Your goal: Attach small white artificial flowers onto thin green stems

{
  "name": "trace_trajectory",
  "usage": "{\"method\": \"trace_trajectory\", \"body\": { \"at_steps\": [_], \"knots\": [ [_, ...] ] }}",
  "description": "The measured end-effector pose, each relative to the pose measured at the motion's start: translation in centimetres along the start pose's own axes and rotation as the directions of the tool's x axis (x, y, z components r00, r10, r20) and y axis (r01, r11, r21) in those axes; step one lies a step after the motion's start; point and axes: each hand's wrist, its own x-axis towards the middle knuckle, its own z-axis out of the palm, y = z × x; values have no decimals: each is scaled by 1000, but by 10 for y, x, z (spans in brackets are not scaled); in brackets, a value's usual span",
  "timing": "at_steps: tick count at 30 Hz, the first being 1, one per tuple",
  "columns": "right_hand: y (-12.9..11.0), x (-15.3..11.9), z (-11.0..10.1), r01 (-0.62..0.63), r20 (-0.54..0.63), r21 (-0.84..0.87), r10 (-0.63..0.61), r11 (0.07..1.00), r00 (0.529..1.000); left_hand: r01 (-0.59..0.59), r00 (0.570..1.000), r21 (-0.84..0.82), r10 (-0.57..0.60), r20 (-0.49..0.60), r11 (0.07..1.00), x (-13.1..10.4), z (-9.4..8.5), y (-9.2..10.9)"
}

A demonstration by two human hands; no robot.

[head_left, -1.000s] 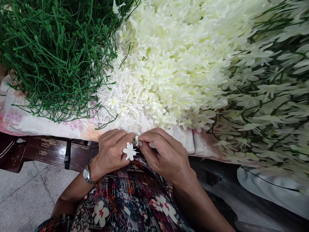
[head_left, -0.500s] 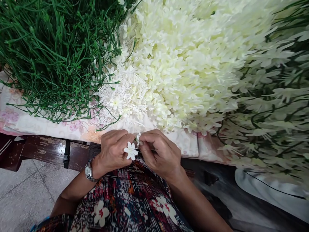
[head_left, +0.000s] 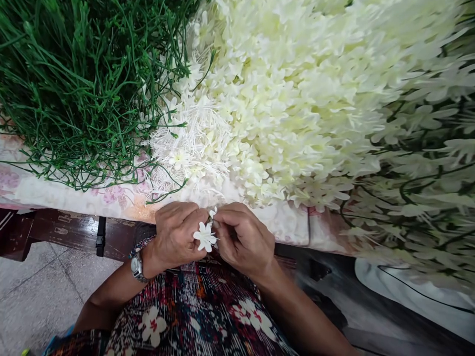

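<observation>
My left hand (head_left: 175, 234) and my right hand (head_left: 243, 239) meet fingertip to fingertip at the table's near edge, above my lap. Between them they pinch a small white artificial flower (head_left: 205, 237); a second tiny white piece (head_left: 213, 213) sticks up just above the fingertips. A wristwatch (head_left: 136, 267) sits on my left wrist. Right behind the hands lies a big heap of cream-white flower heads (head_left: 282, 104), with a patch of thin white stamens (head_left: 189, 143) at its left edge.
A mound of green plastic stems (head_left: 81, 84) fills the back left. Finished stems with white flowers (head_left: 426, 163) pile up on the right. A floral cloth (head_left: 67, 190) covers the dark wooden table edge (head_left: 70, 232). Grey floor tiles (head_left: 33, 301) show at lower left.
The hands have stayed together on the flower, closing in slightly; the flower has shifted a little to the right. The view has tilted, so the piles sit lower in the frame.
</observation>
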Motion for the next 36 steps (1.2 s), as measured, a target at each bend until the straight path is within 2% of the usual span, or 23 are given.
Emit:
{"method": "trace_trajectory", "body": {
  "at_steps": [7, 14, 17, 23, 31, 36],
  "knots": [
    [0, 0, 0, -40, -11, 42, 41, 998, 999, 49, 999, -87, -47, 21, 995, 0, -1, 0],
    [1, 0, -5, 0, -20, 127, 2, 992, 1000, 60, 998, -161, -62, -5, 985, -2, -4, 1],
    [-1, 2, -10, 44, -28, 54, -43, 998, 999, 50, 998, -139, -54, -25, 989, -4, -4, 1],
    [-1, 6, -16, 116, 75, -92, -109, 989, 991, 3, 1000, -25, -3, -3, 1000, -7, -1, -1],
    [7, 3, -13, 83, 76, -12, -82, 996, 994, -37, 999, 87, 37, 7, 996, -5, 1, -1],
    [9, 3, -10, 83, 81, 25, -85, 996, 993, -48, 999, 88, 49, -13, 995, -2, 1, 1]
  ]
}}
